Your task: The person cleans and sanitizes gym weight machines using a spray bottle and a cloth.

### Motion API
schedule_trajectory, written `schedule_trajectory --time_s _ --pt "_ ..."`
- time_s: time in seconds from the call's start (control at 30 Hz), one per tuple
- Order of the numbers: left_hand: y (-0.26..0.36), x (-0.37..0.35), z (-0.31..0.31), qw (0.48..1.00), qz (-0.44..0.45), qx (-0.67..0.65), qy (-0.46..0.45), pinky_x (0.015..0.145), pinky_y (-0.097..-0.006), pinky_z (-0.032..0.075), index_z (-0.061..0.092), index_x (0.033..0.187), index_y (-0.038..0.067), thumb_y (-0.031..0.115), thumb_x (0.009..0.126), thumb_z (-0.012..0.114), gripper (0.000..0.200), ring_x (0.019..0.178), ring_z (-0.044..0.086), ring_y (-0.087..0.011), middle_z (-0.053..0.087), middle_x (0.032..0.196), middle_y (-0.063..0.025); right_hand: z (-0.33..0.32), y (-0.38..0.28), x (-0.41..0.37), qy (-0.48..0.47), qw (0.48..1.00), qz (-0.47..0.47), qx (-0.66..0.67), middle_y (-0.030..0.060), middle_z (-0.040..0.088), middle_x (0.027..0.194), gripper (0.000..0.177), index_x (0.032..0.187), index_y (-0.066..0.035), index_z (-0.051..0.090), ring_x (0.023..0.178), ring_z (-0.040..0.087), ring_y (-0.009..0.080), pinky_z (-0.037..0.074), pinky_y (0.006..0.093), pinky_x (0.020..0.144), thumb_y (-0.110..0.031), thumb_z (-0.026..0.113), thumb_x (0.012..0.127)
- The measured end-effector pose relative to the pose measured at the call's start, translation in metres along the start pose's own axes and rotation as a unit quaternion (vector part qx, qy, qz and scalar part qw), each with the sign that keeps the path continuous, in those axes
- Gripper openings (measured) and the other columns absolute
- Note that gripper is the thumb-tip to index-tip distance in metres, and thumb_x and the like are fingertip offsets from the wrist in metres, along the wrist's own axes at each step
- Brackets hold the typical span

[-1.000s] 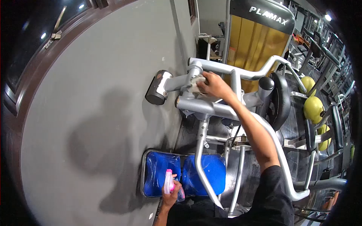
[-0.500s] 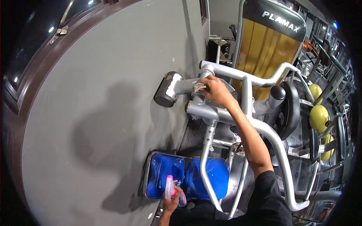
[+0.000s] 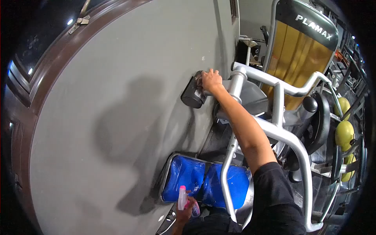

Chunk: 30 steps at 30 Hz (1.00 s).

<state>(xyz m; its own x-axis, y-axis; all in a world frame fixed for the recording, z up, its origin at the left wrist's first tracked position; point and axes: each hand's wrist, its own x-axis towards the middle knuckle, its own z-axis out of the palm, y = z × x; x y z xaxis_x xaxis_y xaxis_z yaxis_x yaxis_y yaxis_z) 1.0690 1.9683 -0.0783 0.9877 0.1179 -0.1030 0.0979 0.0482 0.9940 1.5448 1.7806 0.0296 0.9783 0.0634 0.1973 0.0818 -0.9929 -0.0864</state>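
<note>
My right hand (image 3: 212, 81) reaches out, its fingers bent over the upper end of a black rounded block (image 3: 193, 96). That block sits on the end of a silver arm of the gym machine (image 3: 237, 84), close to the grey wall. The cloth seen in this hand a moment ago is hidden beneath the fingers. Low in view, my left hand (image 3: 185, 210) is wrapped around a spray bottle (image 3: 182, 197) with a pink and clear top. It is held in front of two blue seats (image 3: 226, 184).
The grey wall (image 3: 98, 98) fills the left side and carries my shadow. A gold and black PLAMAX weight-stack cover (image 3: 291, 55) stands behind the machine. Bent silver tubes (image 3: 297, 152) run along my right arm, with yellow balls (image 3: 344, 135) farther right.
My right hand has moved from the silver tube joint outward to the black block by the wall. The view has shifted, while my left hand keeps the spray bottle low.
</note>
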Motion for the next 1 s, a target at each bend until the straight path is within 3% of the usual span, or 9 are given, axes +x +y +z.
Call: schedule_trajectory --time_s 0.1,0.27,0.3,0.4,0.43,0.53,0.67,0.77,1.0 --pt "0.005 0.0 -0.003 1.0 0.02 0.023 0.007 0.073 -0.0285 0.048 0.052 0.116 0.0 0.008 0.089 0.063 0.031 0.077 0.058 -0.0129 0.061 0.083 -0.0042 0.011 -0.008 0.005 0.034 0.996 0.051 0.06 0.0117 0.052 0.122 0.027 0.114 -0.015 0.061 0.115 0.052 0.0323 0.05 0.0409 0.088 -0.02 0.055 0.088" --pt "-0.003 -0.003 -0.007 1.0 -0.017 -0.013 0.02 0.073 -0.0294 0.048 0.056 0.107 0.001 0.01 0.088 0.064 0.022 0.077 0.058 -0.0137 0.061 0.083 -0.0043 -0.024 0.015 -0.025 -0.039 0.983 -0.18 -0.02 0.0086 0.056 0.122 0.037 0.12 -0.013 0.061 0.115 0.054 0.0308 0.05 0.0399 0.089 -0.021 0.062 0.084" --pt "-0.004 -0.001 -0.009 0.998 0.044 0.048 -0.001 0.074 -0.03 0.048 0.057 0.105 0.001 0.012 0.089 0.064 0.021 0.077 0.058 -0.0142 0.061 0.083 -0.0047 -0.035 0.016 -0.031 -0.04 0.983 -0.178 -0.023 0.0086 0.056 0.122 0.037 0.12 -0.013 0.061 0.115 0.054 0.0308 0.05 0.0399 0.089 -0.021 0.062 0.084" --pt "0.004 0.003 -0.003 0.99 0.085 0.106 -0.035 0.075 -0.0315 0.048 0.058 0.1 0.001 0.016 0.09 0.064 0.019 0.077 0.059 -0.0157 0.061 0.084 -0.0061 -0.084 0.009 -0.059 -0.312 0.924 -0.181 -0.125 0.0074 0.056 0.126 0.03 0.107 -0.02 0.069 0.115 0.055 0.0319 0.05 0.0396 0.091 -0.015 0.061 0.079" --pt "0.007 0.003 -0.001 0.991 0.071 0.104 -0.044 0.075 -0.0325 0.048 0.058 0.098 0.001 0.018 0.09 0.063 0.02 0.077 0.06 -0.0166 0.062 0.085 -0.007 -0.079 0.013 -0.068 -0.315 0.924 -0.178 -0.125 0.0074 0.056 0.126 0.03 0.107 -0.02 0.069 0.115 0.055 0.0319 0.05 0.0396 0.091 -0.015 0.061 0.079" --pt "0.002 0.01 0.003 0.984 0.115 0.115 -0.069 0.076 -0.0336 0.048 0.058 0.093 0.001 0.022 0.091 0.063 0.021 0.077 0.061 -0.0178 0.062 0.087 -0.0084 -0.054 0.029 -0.092 -0.002 0.957 -0.257 -0.133 0.0102 0.059 0.119 0.022 0.1 -0.014 0.071 0.11 0.057 0.032 0.053 0.0393 0.078 -0.025 0.056 0.088" --pt "0.005 0.011 0.007 0.992 0.091 0.055 -0.073 0.078 -0.0336 0.048 0.058 0.092 0.002 0.022 0.09 0.064 0.02 0.078 0.061 -0.0178 0.062 0.088 -0.0087 -0.072 0.04 -0.142 0.099 0.976 -0.181 -0.068 0.0103 0.057 0.103 0.029 0.11 -0.016 0.065 0.097 0.057 0.0307 0.055 0.0387 0.072 -0.016 0.059 0.081" --pt "0.003 0.009 0.006 0.997 0.031 0.002 -0.064 0.078 -0.0333 0.049 0.058 0.095 0.002 0.021 0.09 0.065 0.02 0.078 0.061 -0.0175 0.063 0.088 -0.0091 -0.081 0.056 -0.18 0.144 0.981 -0.109 0.067 0.01 0.056 0.105 0.026 0.103 -0.018 0.068 0.099 0.057 0.0333 0.055 0.0404 0.078 -0.011 0.063 0.078" --pt "-0.01 0.02 0.001 0.989 0.073 0.054 -0.12 0.079 -0.0335 0.049 0.042 0.119 -0.002 0.021 0.093 0.061 0.038 0.076 0.058 -0.0155 0.054 0.08 -0.0037 -0.094 0.092 -0.196 0.096 0.975 -0.102 0.172 0.0115 0.055 0.104 0.032 0.107 -0.014 0.065 0.098 0.055 0.0345 0.052 0.0446 0.083 -0.013 0.069 0.075"
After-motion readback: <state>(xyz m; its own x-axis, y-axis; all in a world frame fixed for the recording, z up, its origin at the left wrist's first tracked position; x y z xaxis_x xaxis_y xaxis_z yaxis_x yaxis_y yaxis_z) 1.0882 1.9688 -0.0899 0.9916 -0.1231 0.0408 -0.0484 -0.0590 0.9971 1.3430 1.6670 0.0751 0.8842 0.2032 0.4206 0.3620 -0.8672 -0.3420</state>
